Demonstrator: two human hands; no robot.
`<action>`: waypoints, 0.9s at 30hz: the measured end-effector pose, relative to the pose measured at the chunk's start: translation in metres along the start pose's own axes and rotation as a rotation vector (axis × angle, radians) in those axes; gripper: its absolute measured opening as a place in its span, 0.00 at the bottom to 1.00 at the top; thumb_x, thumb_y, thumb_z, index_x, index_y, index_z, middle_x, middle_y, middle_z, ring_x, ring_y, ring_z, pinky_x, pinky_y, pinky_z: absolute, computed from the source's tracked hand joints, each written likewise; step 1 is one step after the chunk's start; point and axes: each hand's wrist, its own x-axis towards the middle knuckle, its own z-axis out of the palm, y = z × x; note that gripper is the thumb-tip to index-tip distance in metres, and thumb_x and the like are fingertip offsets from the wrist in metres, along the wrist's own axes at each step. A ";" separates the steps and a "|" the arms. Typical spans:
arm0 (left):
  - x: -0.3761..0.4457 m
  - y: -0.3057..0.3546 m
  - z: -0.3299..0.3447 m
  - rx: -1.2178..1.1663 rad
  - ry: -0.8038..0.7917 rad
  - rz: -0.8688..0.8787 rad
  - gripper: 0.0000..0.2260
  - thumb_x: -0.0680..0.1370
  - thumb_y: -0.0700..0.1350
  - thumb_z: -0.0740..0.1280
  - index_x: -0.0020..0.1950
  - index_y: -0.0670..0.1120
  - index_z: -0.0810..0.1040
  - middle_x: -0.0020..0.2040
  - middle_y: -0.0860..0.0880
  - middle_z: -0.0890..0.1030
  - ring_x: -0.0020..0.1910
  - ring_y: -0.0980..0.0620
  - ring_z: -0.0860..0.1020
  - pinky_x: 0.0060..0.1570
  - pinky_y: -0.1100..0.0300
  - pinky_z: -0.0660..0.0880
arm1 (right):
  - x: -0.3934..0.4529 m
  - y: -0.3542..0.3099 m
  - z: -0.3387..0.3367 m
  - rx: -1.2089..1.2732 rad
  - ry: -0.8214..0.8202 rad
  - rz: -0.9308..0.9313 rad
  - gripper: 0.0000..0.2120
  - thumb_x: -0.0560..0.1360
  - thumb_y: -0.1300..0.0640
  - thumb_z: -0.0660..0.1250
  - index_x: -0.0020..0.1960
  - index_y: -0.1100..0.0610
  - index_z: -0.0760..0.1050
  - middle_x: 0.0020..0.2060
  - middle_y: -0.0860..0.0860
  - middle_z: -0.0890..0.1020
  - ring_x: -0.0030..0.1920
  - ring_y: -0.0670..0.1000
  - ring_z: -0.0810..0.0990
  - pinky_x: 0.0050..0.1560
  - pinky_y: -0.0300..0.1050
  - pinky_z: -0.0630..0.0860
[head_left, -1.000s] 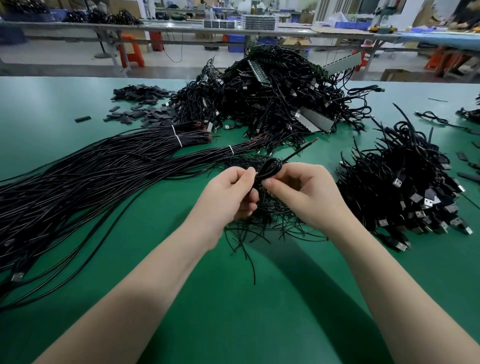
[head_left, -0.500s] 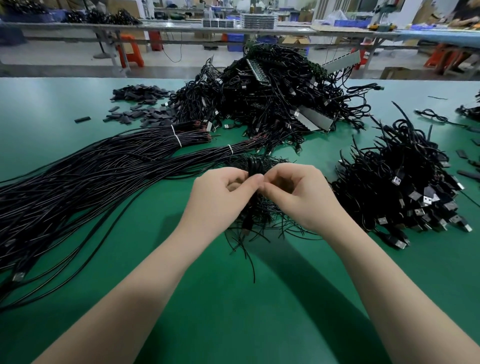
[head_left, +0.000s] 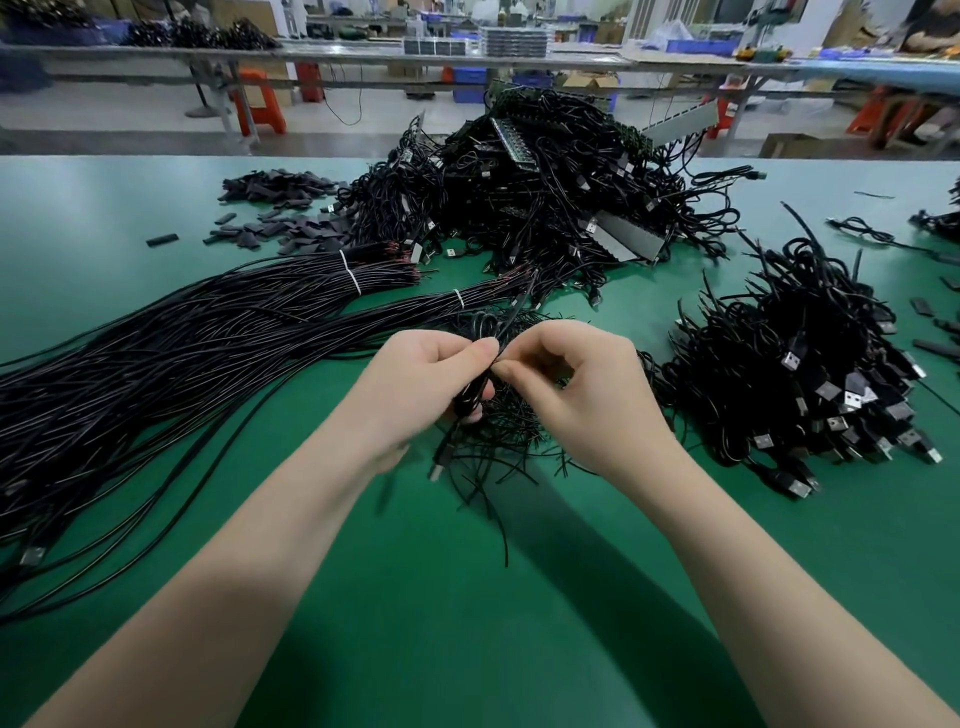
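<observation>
The left hand (head_left: 421, 384) is curled round a folded black cable (head_left: 469, 399), with the thumb and forefinger pinching it at the top and the lower fingers wrapped about the folds. The right hand (head_left: 587, 400) meets it fingertip to fingertip. Its thumb and forefinger pinch the same cable just beside the left thumb, and its other fingers are bent in toward the palm. From the pinch, one free end of the cable rises toward 1 o'clock, and a plug (head_left: 435, 471) hangs below the left hand at 7 o'clock. The cable is held just above the green table (head_left: 467, 634), in the middle of the view.

Directly under the hands lies a loose tangle of thin black wires (head_left: 511, 434), spreading toward 6 o'clock. At 9 o'clock long bundles of straight cables (head_left: 208, 343) stretch across the table, each bound near its far end with a white tie (head_left: 355, 278). At 12 o'clock stands a big heap of tangled cables (head_left: 545, 197) with grey strips in it. At 3 o'clock, well apart from the right hand, sits a pile of coiled cables (head_left: 810, 364) with metal plugs showing. At 11 o'clock small black sleeves (head_left: 280, 208) lie scattered.
</observation>
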 end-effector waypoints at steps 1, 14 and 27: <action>0.000 0.000 0.000 0.000 -0.010 -0.014 0.13 0.80 0.45 0.66 0.38 0.42 0.81 0.28 0.51 0.79 0.25 0.55 0.74 0.29 0.65 0.75 | 0.001 0.000 -0.001 -0.021 -0.001 -0.023 0.02 0.73 0.62 0.73 0.41 0.58 0.82 0.35 0.42 0.79 0.38 0.40 0.75 0.43 0.35 0.72; 0.002 0.000 0.002 -0.244 0.007 -0.110 0.07 0.78 0.45 0.69 0.42 0.43 0.81 0.32 0.51 0.81 0.29 0.56 0.79 0.33 0.63 0.78 | 0.000 0.017 0.001 -0.159 0.141 -0.265 0.09 0.72 0.57 0.74 0.52 0.59 0.82 0.45 0.51 0.84 0.46 0.53 0.83 0.49 0.48 0.79; -0.006 -0.001 0.005 0.284 0.224 0.377 0.08 0.79 0.45 0.69 0.41 0.45 0.83 0.34 0.52 0.83 0.33 0.55 0.80 0.35 0.63 0.75 | 0.003 0.007 -0.001 0.730 -0.043 0.510 0.03 0.69 0.56 0.76 0.38 0.49 0.85 0.35 0.49 0.84 0.39 0.45 0.81 0.38 0.36 0.76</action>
